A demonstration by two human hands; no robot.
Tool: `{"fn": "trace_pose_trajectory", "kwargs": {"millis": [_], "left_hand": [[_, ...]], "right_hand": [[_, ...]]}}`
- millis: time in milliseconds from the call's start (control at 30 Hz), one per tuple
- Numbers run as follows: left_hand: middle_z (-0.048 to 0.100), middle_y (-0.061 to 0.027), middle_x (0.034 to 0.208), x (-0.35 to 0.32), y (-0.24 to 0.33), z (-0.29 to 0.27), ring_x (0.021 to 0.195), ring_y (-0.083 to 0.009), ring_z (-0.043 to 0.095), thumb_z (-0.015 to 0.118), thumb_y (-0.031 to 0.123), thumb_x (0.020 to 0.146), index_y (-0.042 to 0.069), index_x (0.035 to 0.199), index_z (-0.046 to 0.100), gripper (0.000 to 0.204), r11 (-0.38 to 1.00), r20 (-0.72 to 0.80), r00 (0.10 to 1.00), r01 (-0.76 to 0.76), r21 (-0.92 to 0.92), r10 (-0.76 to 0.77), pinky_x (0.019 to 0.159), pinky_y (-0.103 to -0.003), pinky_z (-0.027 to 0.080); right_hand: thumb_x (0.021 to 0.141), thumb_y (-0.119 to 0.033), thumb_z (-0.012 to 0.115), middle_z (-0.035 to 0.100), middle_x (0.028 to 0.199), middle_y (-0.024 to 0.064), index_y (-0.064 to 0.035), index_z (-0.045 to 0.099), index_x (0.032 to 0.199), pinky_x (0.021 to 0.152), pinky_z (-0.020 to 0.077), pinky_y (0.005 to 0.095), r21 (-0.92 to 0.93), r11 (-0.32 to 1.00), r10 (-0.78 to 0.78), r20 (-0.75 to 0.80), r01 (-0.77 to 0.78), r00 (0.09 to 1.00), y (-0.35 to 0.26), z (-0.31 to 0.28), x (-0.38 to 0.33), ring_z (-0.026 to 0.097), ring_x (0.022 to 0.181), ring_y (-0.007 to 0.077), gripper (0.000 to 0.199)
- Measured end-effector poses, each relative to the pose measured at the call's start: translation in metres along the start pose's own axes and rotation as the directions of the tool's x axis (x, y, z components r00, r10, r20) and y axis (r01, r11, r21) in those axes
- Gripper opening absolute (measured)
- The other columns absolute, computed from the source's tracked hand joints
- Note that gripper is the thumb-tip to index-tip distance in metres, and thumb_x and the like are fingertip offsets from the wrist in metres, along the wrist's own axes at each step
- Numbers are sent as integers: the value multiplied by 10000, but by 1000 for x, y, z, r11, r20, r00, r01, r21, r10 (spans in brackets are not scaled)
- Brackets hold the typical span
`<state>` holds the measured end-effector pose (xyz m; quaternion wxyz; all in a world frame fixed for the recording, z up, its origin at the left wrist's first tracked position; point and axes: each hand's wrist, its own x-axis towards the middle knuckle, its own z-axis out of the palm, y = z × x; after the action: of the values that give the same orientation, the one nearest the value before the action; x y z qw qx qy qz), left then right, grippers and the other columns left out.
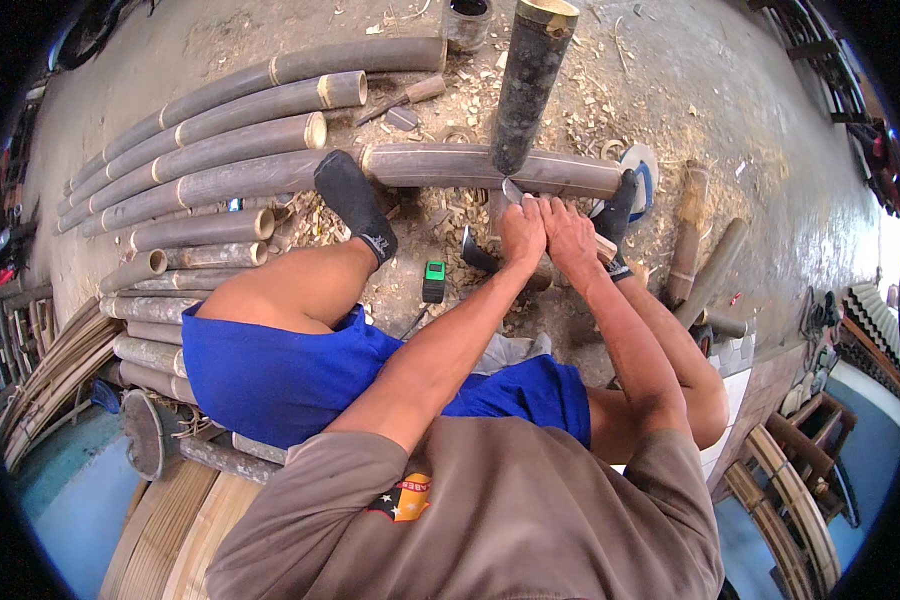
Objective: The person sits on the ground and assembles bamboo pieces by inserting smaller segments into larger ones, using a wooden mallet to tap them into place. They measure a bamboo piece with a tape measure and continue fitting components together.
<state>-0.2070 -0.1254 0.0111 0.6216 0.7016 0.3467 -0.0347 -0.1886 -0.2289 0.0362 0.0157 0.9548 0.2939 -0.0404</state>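
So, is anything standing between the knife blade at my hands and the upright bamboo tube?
Nothing visible does. The knife blade juts out past the left hand, its tip close to the lower end of the upright bamboo tube; whether they touch, I cannot tell.

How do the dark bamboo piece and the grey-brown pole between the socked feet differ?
The dark bamboo piece is mottled nearly black; the grey-brown pole is paler. The piece runs up the picture, overlapping the pole, which lies sideways. Both are round bamboo lengths.

Blade partly hidden by fingers
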Motion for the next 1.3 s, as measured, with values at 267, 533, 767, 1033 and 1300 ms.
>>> {"fn": "trace_pose_trajectory", "kwargs": {"millis": [267,533,767,1033,1300], "left_hand": [[693,-302,809,-11,38,-13,786,-419,694,626,529,905,-97,902,697,630,974,139,977,-181,139,162,770,-496,515],[730,-241,846,45,28,-44,799,-367,709,729,477,773,-47,914,725,543,895,411,906,-266,358,104,780,-429,537],[725,-228,824,1,15,-84,778,-351,695,639,407,898,-47,914,719,462,972,203,967,-185,143,154,760,-438,527],[686,-332,865,50,9,-66,852,-483,676,515,406,983,-93,908,708,539,979,190,962,-179,-95,194,778,-514,494],[687,-357,920,40,-27,-58,942,-502,689,481,450,973,-97,939,720,598,925,356,904,-323,200,238,838,-538,516]], "right_hand": [[961,-238,607,717,932,207,5,606,1160,728,542,493,835,469,467,42,-287,883,-14,51,-11,720,881,406,314],[986,-338,620,724,871,223,55,672,1004,699,532,463,924,75,751,194,-374,630,-90,53,25,725,816,335,396],[991,-205,570,703,977,250,6,630,1159,729,564,486,732,572,502,46,-371,864,-105,26,-2,711,901,442,276],[943,-112,573,702,905,173,-52,605,1020,656,609,425,100,976,199,-21,-196,980,-66,-31,48,747,804,338,103],[936,-138,573,703,821,189,-25,589,988,647,595,484,179,963,204,11,-203,979,-67,-25,8,737,748,392,125]]}}
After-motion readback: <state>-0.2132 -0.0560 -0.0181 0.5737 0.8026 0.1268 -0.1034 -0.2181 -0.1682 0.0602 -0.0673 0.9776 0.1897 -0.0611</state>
